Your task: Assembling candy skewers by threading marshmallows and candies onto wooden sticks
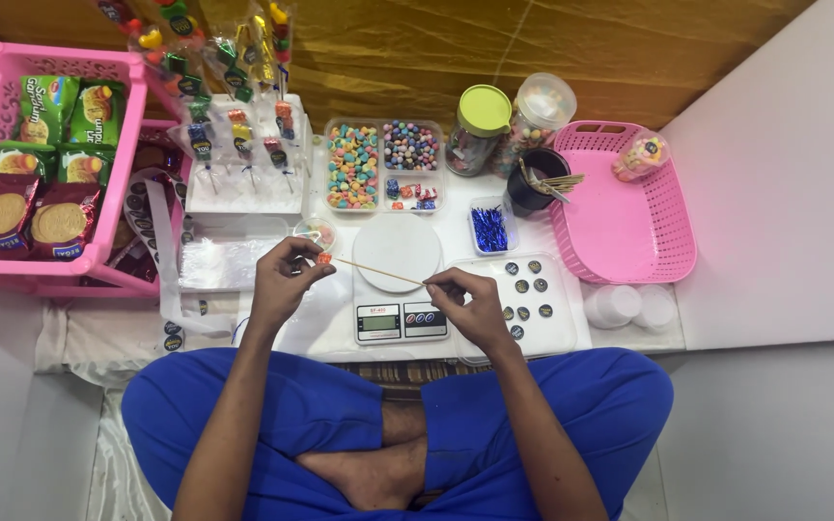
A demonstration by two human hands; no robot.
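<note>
The right hand [470,301] pinches the near end of a thin wooden skewer [378,272] above the kitchen scale [400,289] at the table's near edge. The left hand [287,275] closes on a small orange candy [323,258] at the skewer's far tip. Pushed off-centre, the candy could crack or slip, or the point could prick a finger. Beyond, an open candy tray [383,164] could be knocked.
</note>
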